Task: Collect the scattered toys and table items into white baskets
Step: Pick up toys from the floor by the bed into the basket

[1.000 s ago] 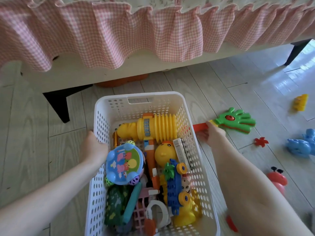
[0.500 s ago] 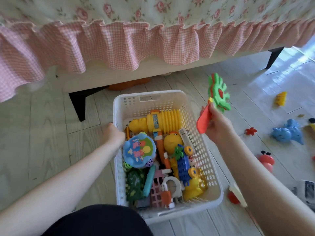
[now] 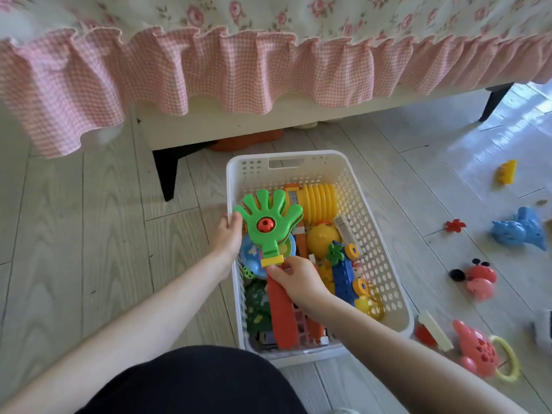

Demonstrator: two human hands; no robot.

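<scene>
Standing on the plank floor [image 3: 89, 234] just in front of a bed [image 3: 239, 76] with a pink checked frill, a white basket [image 3: 377, 234] is seen from the head view, its long side running away from the person. It is filled with toys: a yellow ribbed toy [image 3: 319, 201] at the far end, a yellow ball [image 3: 322, 237] near the middle, and a blue block [image 3: 343, 276] along the right wall.

A clapper [image 3: 268, 222] is held over the left half of the basket. Its green palm is turned up and points toward the far end, while its red handle runs back toward the near end. It is pinched by the right hand [image 3: 298, 279], thumb and fingers closed on the handle just below the yellow collar. Whether the clapper touches the toys beneath cannot be told.

The basket's left rim is gripped by the left hand [image 3: 227, 237], the thumb lying along the rim and the fingers hidden behind the green palm.

More toys are scattered on the floor to the right, apart from the basket: a yellow brick [image 3: 506, 171] farthest off, a red flower [image 3: 454, 226], a blue animal [image 3: 519, 231], a red bug [image 3: 478, 279], and a pink rattle [image 3: 478, 351] with a yellow ring near the basket's near right corner.
</scene>
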